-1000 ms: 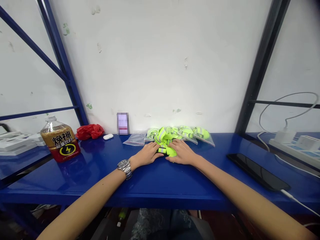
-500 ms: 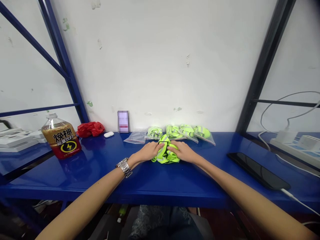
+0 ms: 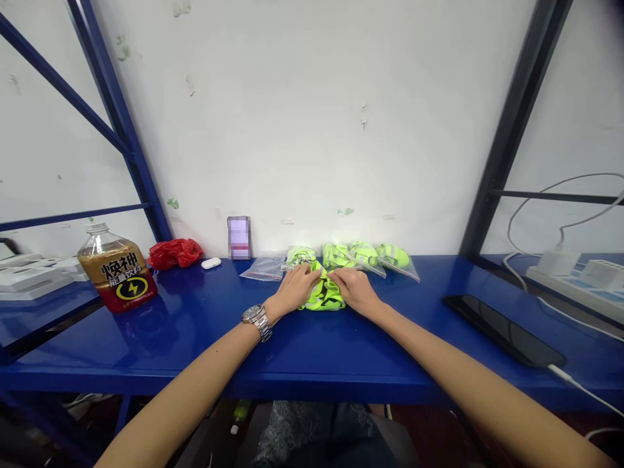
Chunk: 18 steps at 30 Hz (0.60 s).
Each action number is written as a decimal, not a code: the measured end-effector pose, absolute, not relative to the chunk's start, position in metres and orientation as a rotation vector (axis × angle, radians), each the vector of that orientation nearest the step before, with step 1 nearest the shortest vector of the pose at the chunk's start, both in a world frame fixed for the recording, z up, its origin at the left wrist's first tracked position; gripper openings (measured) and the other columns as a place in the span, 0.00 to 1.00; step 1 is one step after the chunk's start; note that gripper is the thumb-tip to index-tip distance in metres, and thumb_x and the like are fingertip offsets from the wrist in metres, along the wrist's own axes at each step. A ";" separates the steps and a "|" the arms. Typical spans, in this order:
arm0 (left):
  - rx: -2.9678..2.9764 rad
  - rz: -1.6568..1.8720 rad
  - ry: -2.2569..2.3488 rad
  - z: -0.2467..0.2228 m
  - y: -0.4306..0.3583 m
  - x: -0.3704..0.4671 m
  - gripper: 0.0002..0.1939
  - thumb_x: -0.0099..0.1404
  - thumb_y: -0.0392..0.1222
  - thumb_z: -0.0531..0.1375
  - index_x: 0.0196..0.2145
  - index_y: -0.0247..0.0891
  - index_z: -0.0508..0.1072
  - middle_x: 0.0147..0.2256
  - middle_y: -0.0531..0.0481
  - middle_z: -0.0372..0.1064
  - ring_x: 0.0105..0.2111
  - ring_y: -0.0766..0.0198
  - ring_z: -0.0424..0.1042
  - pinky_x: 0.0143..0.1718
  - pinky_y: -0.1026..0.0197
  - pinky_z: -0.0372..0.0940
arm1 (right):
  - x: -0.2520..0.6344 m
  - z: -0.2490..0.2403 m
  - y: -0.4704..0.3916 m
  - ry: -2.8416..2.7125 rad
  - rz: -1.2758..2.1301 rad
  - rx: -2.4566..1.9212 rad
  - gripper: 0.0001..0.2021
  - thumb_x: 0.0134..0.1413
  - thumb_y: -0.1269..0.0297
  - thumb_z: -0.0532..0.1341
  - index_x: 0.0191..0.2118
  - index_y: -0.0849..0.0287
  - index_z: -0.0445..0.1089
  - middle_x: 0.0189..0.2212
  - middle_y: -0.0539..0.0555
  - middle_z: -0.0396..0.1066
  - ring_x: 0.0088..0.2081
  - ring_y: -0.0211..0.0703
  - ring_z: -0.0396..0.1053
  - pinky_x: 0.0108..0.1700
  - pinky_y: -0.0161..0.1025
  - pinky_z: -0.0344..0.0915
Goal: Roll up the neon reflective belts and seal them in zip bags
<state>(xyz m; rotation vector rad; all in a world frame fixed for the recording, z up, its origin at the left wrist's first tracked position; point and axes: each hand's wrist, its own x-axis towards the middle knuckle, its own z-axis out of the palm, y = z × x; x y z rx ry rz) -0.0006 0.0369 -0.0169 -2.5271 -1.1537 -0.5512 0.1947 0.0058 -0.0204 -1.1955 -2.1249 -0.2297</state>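
A fluorescent yellow-green reflective vest (image 3: 324,300), with pale and dark strips, lies bunched up on the blue table in front of me. My left hand (image 3: 298,285) grips it from the left, fingers closed and a metal watch on that wrist. From the right, my right hand (image 3: 357,289) pinches the cloth, its thumb and fingers curled in. The hands are close together, and they cover parts of the bundle. Right behind it lie clear bags holding similar yellow bundles (image 3: 363,255), and a flat clear zip bag (image 3: 263,268) sits to their left.
On the left stand a large drink bottle (image 3: 119,273), a red plastic bag (image 3: 175,253) and a white case (image 3: 211,263). A phone (image 3: 239,237) leans against the wall. At right, a black phone (image 3: 504,330) is plugged into a white cable, near a power strip (image 3: 580,286).
My left hand has turned over the top of the vest, and the watch face now shows. My right hand's fingers have curled tighter. The bundle looks more compact.
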 end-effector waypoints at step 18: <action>-2.809 -0.452 -0.976 -0.017 0.020 -0.025 0.35 0.65 0.66 0.45 0.58 0.36 0.59 0.52 0.38 0.64 0.51 0.51 0.63 0.51 0.52 0.58 | 0.199 -0.022 0.009 -2.524 -0.228 -1.036 0.21 0.59 0.52 0.55 0.49 0.65 0.63 0.47 0.68 0.67 0.51 0.60 0.63 0.49 0.53 0.62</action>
